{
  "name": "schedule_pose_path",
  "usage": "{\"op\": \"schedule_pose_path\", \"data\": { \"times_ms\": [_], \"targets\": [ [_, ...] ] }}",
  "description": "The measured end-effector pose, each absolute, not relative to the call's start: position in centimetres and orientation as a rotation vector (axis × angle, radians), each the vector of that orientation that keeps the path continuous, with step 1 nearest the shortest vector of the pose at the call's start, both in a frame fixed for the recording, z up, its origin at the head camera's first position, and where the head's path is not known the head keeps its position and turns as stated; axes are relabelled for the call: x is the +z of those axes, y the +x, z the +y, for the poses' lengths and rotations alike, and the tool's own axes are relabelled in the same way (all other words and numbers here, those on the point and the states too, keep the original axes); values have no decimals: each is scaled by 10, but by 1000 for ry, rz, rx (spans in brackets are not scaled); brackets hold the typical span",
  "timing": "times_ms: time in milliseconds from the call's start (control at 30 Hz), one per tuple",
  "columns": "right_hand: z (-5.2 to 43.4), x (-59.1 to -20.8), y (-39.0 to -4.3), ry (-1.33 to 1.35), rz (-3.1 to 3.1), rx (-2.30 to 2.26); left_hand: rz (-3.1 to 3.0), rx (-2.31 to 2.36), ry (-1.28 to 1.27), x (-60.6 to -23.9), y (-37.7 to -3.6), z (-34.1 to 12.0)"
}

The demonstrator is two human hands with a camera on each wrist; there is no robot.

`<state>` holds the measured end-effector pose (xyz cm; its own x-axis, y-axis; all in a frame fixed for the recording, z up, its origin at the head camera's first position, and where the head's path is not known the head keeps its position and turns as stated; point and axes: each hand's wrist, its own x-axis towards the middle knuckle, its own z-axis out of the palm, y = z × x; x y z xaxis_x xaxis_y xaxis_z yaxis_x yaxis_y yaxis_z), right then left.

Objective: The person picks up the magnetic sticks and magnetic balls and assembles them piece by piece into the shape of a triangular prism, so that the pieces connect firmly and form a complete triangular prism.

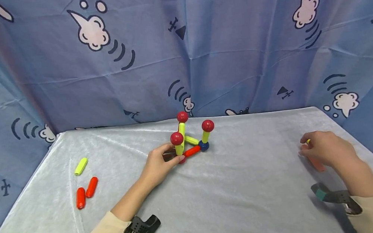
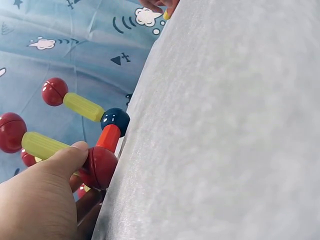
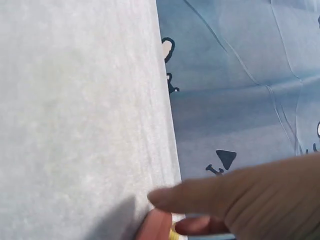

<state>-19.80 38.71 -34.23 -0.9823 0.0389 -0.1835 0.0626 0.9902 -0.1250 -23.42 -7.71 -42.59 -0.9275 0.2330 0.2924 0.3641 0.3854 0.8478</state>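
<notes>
Evidently, the ball-and-rod frame [image 1: 191,140] stands near the far edge of the desk [image 1: 247,185], about midway between its far corners, with the left hand [image 1: 157,166] gripping the near red ball [image 2: 102,167] at its base, thumb against it. Close to the right edge, the right hand [image 1: 333,149] has its fingers bent, pinching a yellow piece [image 1: 308,141]; whether they also hold the red rod [image 1: 317,164] just below is unclear. The frame should prove light and its rods stiff, though the glossy balls may slip and the joints give if twisted; a low hold looks steadiest.
</notes>
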Motion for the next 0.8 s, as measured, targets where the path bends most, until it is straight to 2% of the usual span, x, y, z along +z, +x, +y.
{"op": "schedule_pose_path", "data": {
  "times_ms": [300, 600, 800],
  "targets": [
    [378, -353, -198, 48, 3020, -208, -2515, -1569, -553, -426, -234, -78],
    [321, -340, -192, -456, 3165, -420, -2516, -1580, -537, -427, -233, -79],
    [273, -319, -188, -681, 3154, -677, -2507, -1598, -559, -427, -234, -78]
  ]
}}
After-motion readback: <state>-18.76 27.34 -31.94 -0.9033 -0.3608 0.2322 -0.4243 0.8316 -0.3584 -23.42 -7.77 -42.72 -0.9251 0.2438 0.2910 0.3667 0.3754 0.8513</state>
